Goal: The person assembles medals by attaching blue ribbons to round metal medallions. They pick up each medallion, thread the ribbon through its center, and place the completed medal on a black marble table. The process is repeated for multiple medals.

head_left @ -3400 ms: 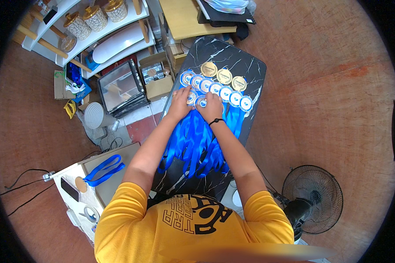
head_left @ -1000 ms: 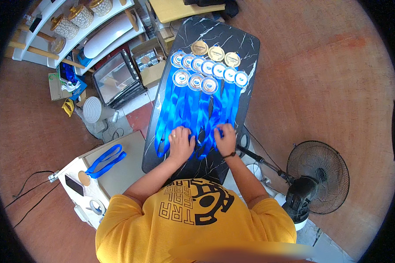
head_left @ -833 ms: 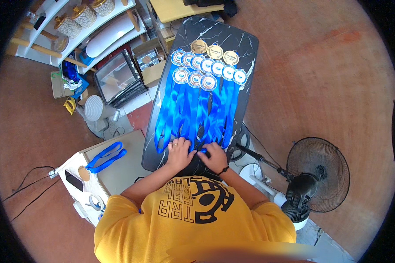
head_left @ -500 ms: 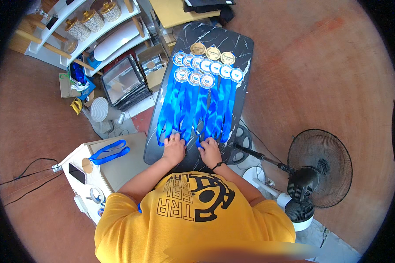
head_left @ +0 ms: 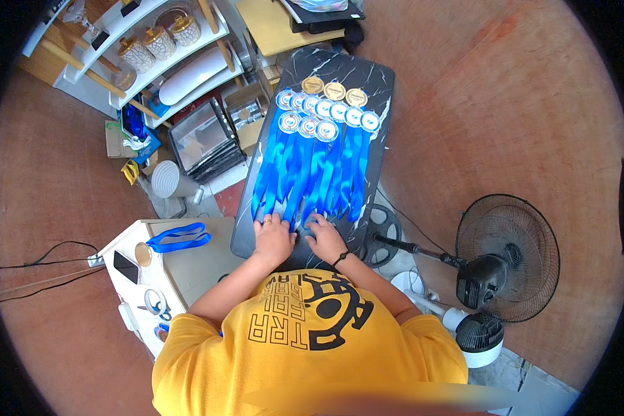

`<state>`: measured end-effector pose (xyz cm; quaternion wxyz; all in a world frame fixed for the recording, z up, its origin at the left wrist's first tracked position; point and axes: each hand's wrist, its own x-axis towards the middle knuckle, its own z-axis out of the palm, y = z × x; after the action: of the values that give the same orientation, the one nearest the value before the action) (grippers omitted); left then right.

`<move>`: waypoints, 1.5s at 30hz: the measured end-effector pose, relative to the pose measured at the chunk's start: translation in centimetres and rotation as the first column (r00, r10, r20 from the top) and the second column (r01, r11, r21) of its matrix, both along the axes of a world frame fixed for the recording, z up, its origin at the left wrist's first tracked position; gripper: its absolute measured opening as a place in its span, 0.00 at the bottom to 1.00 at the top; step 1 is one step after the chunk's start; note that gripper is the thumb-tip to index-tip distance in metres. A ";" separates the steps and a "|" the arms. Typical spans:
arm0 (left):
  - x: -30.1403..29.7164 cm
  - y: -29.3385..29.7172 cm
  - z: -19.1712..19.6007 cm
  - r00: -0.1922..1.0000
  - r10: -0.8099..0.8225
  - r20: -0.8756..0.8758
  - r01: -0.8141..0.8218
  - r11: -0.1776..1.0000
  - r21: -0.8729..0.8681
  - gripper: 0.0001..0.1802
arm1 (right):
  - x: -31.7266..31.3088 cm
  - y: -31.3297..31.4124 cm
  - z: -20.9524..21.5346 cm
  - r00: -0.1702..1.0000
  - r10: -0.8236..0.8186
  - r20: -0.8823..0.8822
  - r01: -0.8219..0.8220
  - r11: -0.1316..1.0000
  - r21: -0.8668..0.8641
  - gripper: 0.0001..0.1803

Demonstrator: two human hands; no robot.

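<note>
Several medals lie in rows on a black marble-patterned table (head_left: 347, 66): gold ones (head_left: 334, 91) at the far side, then silver-rimmed ones (head_left: 327, 130) nearer. Their blue ribbons (head_left: 317, 177) run side by side toward me. My left hand (head_left: 274, 239) rests palm down at the near ribbon ends, fingers stretched out and touching them. Just to its right, my right hand (head_left: 326, 240) lies at the ends of the middle ribbons, thumb and fingers apart. Its fingertips touch or nearly touch a ribbon; the exact contact is too small to tell.
On a pale cabinet (head_left: 208, 239) at left lie a gold medal (head_left: 143, 254) with blue ribbon, a phone (head_left: 125, 266) and a roll of tape (head_left: 154, 301). A black fan (head_left: 509, 256) stands at right. Shelves with jars (head_left: 159, 43) and a stack of frames (head_left: 204, 142) stand far left.
The head view has shifted slightly. My right hand has drawn a little left and off the ribbon ends it covered, its fingers opening. My left hand stays on the ribbon ends.
</note>
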<state>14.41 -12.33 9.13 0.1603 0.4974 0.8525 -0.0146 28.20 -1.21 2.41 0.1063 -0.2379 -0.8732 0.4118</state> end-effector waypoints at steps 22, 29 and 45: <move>-10.7 24.9 -11.8 0.991 -0.110 0.075 0.070 0.912 0.405 0.43 | -9.6 16.5 -5.2 0.790 -0.588 0.175 0.562 0.807 0.181 0.24; -12.1 27.5 -13.1 0.976 -0.162 0.148 0.089 0.910 0.404 0.46 | -10.4 17.3 -7.1 0.778 -0.604 0.174 0.578 0.796 0.178 0.21; -13.3 28.4 -11.4 0.946 -0.290 0.144 0.227 0.911 0.346 0.50 | -10.4 17.4 -7.5 0.769 -0.637 0.057 0.616 0.761 0.204 0.13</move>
<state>1.09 16.12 -2.28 0.1544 0.6248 0.7499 0.1529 17.78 16.23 -5.13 0.2043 -0.5310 -0.7804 0.2593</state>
